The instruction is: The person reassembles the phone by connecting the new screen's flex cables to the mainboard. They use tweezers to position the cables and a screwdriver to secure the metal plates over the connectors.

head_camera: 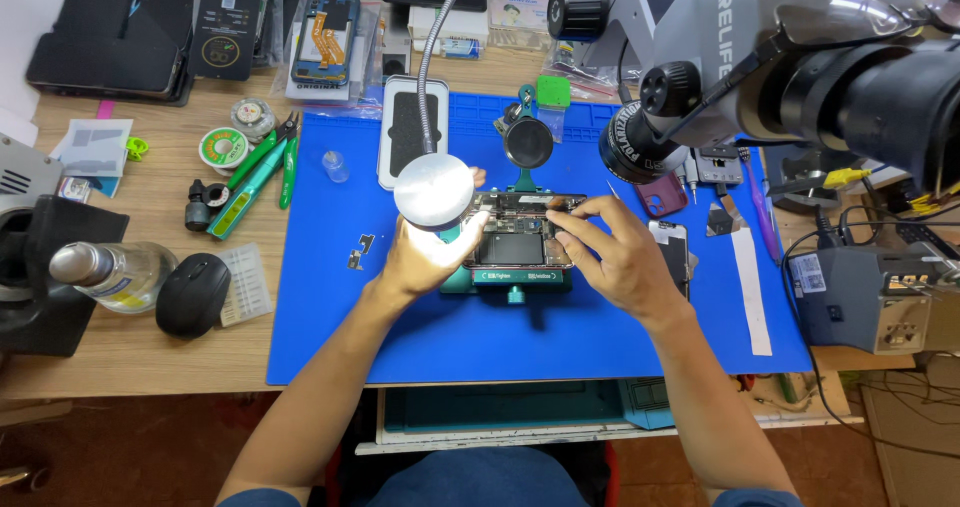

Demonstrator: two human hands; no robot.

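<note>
Lamp head point(433, 190) hides left hand's point(425, 257) fingers; phone point(518, 232) half-covered.

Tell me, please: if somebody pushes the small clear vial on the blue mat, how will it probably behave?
The clear vial looks small and apparently empty, so probably light. It stands upright on a narrow base on the blue mat, so it may tip easily. Being round, it would likely roll afterwards.

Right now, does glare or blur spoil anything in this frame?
Head view: the round silver lamp head blows out white and overexposes the left hand; the grey microscope at top right looms close and soft; the right hand and opened phone stay sharp.
</note>
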